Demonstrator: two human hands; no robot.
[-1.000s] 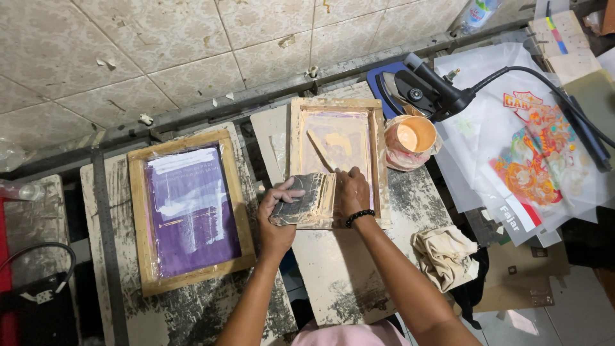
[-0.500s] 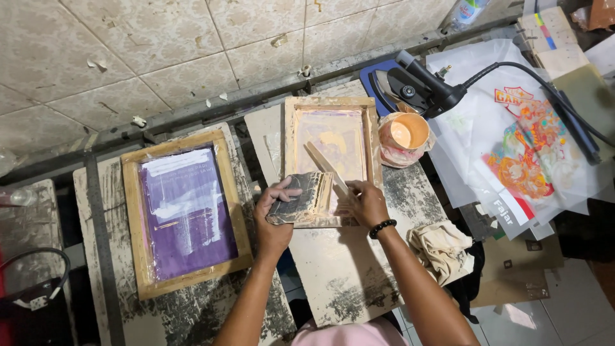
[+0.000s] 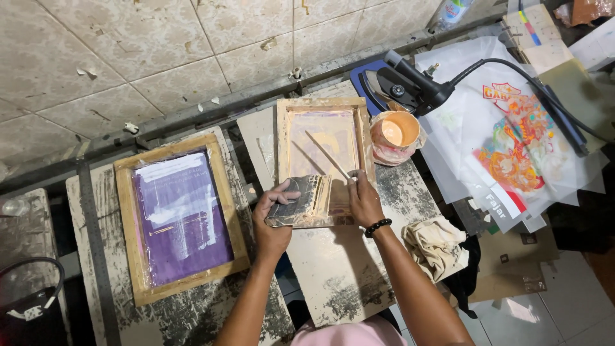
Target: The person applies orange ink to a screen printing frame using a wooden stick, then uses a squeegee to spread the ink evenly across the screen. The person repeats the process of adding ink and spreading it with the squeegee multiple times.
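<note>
Squeegee (image 3: 300,204) clenched in left hand (image 3: 272,218) — right hand (image 3: 364,200) gripping thin stick (image 3: 328,156).

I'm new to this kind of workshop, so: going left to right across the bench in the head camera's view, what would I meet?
Purple-screened wooden frame → left hand gripping a paint-smeared squeegee → right hand on the smaller wooden frame → orange paint cup → crumpled rag → colourful printed sheet.
</note>
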